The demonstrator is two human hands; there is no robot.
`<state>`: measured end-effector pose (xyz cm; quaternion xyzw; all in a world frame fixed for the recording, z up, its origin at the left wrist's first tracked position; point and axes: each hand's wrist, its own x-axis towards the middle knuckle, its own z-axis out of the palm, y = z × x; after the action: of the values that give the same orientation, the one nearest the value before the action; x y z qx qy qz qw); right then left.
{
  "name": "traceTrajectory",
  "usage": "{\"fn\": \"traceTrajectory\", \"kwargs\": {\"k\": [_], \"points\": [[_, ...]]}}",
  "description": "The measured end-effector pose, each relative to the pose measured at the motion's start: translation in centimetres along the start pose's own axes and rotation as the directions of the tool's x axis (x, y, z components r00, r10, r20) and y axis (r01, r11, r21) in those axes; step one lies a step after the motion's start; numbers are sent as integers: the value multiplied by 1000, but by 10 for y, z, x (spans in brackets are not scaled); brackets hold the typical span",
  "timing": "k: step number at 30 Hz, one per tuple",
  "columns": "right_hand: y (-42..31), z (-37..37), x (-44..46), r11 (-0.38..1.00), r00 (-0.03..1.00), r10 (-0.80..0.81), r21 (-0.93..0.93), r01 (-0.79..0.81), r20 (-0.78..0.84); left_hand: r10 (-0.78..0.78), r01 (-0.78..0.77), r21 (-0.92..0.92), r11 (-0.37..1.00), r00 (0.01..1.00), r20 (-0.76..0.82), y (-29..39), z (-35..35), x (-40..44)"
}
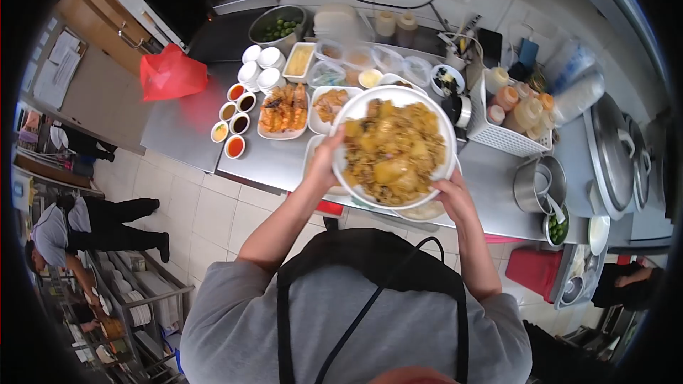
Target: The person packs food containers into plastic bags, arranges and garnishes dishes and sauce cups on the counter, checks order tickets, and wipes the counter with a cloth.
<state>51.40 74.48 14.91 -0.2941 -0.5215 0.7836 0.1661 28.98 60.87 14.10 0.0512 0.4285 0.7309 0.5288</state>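
Note:
Both my hands hold a large round white bowl (pixel 449 144) by its rim, above the steel counter. Yellow-brown cooked food (pixel 395 149), perhaps noodles, fills it. My left hand (pixel 329 163) grips the left side, and my right hand (pixel 455 195) grips the lower right side. Beside the bowl, to the left, sit a tray of orange-brown fried pieces (pixel 283 115) and a white container of sliced meat (pixel 331 104). Under the bowl, other white dishes show only in part. Several small sauce cups (pixel 235 146) stand farther left.
The steel counter (pixel 267 163) also bears stacked white cups (pixel 270 57), a pot of green limes (pixel 278 26), a white basket of sauce bottles (pixel 505 135) and a steel pot (pixel 541 183). A red bag (pixel 173 73) lies at the left. Another person (pixel 92 231) works at shelves behind.

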Motion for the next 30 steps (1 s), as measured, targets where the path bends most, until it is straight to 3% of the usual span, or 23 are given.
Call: {"fn": "traceTrajectory", "kwargs": {"k": [1, 3, 5, 6, 8, 9, 10, 12, 13, 15, 18, 22, 24, 30], "points": [[-5, 19, 18, 994, 997, 2, -107, 6, 79, 84, -86, -26, 996, 995, -44, 14, -24, -5], [-20, 43, 66, 957, 938, 159, -283, -69, 308, 221, -230, -59, 971, 967, -125, 44, -68, -22], [-20, 71, 137, 859, 932, -17, -471, 200, 363, 322, -338, -55, 939, 925, -200, 73, -108, -42], [-16, 91, 175, 679, 945, -164, -663, 315, 282, 365, -384, -40, 922, 900, -239, 84, -126, -52], [3, 127, 252, 497, 816, -486, -669, 553, 313, 415, -431, 21, 902, 851, -322, 105, -160, -65], [12, 144, 289, 353, 767, -554, -742, 569, 324, 384, -425, -64, 903, 864, -326, 115, -173, -72], [23, 154, 319, 351, 766, -554, -743, 569, 325, 391, -435, -79, 897, 865, -314, 121, -196, -73], [36, 175, 360, 85, 808, -501, -912, 402, 310, 411, -452, -30, 892, 834, -368, 136, -212, -80], [36, 181, 372, 86, 810, -500, -913, 398, 306, 407, -448, -30, 893, 837, -366, 141, -223, -82], [37, 182, 389, -186, 976, -15, -960, 209, 216, 402, -456, -76, 887, 842, -361, 149, -240, -81], [54, 183, 403, -306, 969, -93, -933, 192, 229, 398, -458, -97, 884, 844, -360, 160, -253, -77], [64, 194, 395, -206, 968, -90, -956, 211, 233, 379, -440, -115, 890, 857, -348, 169, -265, -62], [64, 195, 389, -195, 937, -87, -928, 317, 338, 353, -413, -154, 898, 883, -309, 174, -261, -55], [65, 190, 394, -117, 968, -70, -966, 233, 242, 312, -372, -140, 918, 892, -326, 182, -255, -27]]}}
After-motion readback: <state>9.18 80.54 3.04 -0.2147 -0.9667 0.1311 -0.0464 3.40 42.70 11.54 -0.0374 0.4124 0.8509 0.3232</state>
